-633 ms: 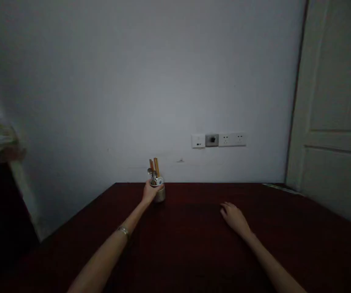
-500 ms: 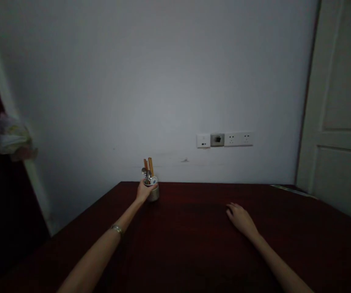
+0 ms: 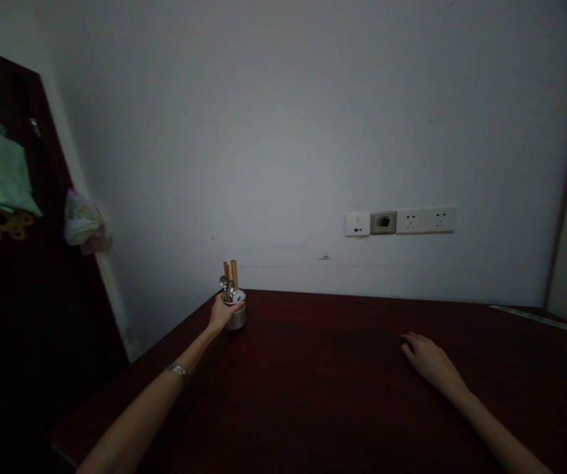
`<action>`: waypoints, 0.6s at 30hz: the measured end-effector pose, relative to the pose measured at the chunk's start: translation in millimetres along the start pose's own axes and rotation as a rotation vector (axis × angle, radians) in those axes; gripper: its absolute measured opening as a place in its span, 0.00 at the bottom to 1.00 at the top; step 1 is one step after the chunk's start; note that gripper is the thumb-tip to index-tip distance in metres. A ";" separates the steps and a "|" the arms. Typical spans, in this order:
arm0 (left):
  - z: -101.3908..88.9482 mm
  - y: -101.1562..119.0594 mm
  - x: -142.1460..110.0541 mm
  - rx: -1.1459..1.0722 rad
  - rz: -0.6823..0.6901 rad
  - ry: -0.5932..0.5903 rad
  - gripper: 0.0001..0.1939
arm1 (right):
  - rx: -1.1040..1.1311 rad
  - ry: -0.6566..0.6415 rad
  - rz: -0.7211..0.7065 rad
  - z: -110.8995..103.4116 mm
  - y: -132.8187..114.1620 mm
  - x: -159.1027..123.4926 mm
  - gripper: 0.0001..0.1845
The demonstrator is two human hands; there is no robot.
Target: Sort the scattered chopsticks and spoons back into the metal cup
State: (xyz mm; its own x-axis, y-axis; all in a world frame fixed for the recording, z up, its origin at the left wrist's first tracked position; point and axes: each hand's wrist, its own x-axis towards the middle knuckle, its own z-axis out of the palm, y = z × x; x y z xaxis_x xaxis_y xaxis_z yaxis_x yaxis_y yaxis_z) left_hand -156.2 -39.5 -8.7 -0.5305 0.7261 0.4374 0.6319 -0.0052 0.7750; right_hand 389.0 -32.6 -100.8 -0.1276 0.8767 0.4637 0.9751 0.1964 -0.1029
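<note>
Near the back left corner of the dark red table (image 3: 313, 368) stands a greyish utensil holder (image 3: 237, 320). Wooden chopsticks (image 3: 235, 273), metal spoons (image 3: 231, 287) and a white spoon with a blue mark (image 3: 239, 297) stick up out of it. My left hand (image 3: 221, 312) grips the holder's rim from the left side, its thumb across the front; the other fingers are mostly hidden behind. Far to the right, my right hand (image 3: 429, 359) lies palm down on the tabletop with nothing in it, fingers loosely extended.
Sockets and switches (image 3: 400, 222) line the wall behind the table. A long thin strip (image 3: 542, 318) lies along the back right edge. At left, a plastic bag (image 3: 83, 220) and a green cloth (image 3: 0, 168) hang by a dark door (image 3: 17, 316).
The utensil holder has moved left with my left hand, closer to the table's left corner. My view has turned left, bringing in the green cloth. My right hand keeps its pose on the table.
</note>
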 end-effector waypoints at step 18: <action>-7.5 -27.3 -7.1 -0.183 0.007 0.019 0.39 | 0.047 -0.021 -0.017 14.9 8.8 4.2 0.25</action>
State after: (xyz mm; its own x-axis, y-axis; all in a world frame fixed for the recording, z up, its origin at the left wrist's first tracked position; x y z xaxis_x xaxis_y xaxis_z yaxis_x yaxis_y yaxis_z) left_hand -173.9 -49.7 -29.5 -0.5380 0.7125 0.4505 0.5235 -0.1365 0.8410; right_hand 394.3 -20.7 -112.9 -0.1480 0.8822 0.4470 0.9633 0.2309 -0.1368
